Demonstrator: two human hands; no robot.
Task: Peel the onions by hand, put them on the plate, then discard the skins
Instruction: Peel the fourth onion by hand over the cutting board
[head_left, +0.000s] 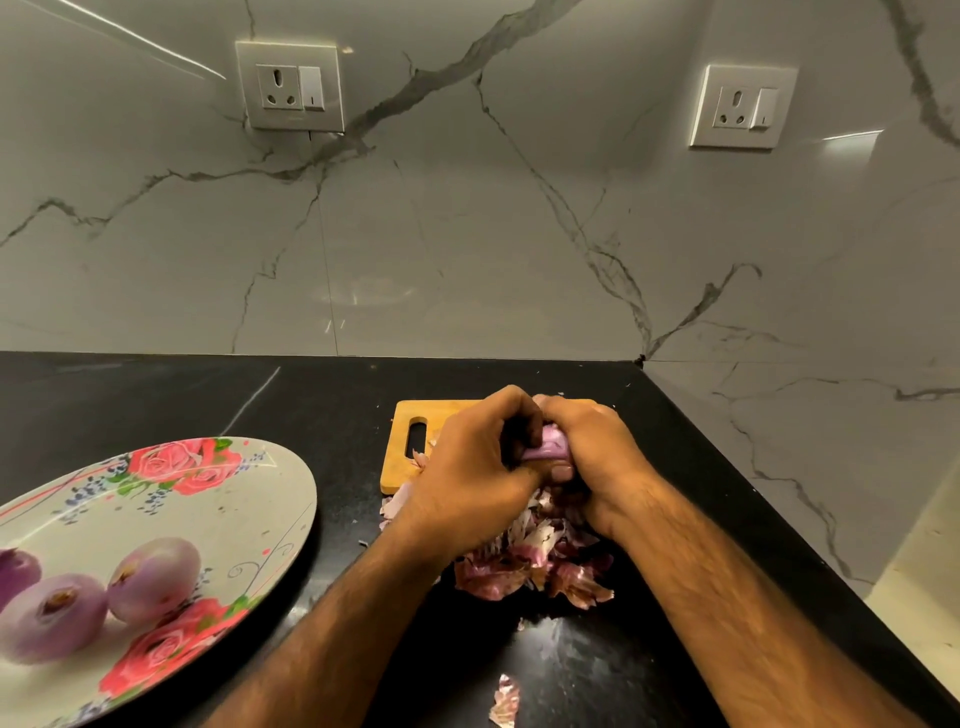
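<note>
A purple onion (549, 448) is held between both hands above a wooden cutting board (402, 452). My left hand (475, 457) grips its left side with curled fingers. My right hand (597, 452) grips its right side, thumb under it. Only a small glossy part of the onion shows between the hands. Beneath them lies a pile of onion skins (530, 561) on the black counter. At the left, a floral plate (249, 499) carries three peeled onions (52, 616).
A stray skin piece (505, 701) lies on the counter near the front. The black counter (208, 405) ends at a marble wall behind and a wall corner on the right. Two wall sockets (289, 85) sit high on the backsplash.
</note>
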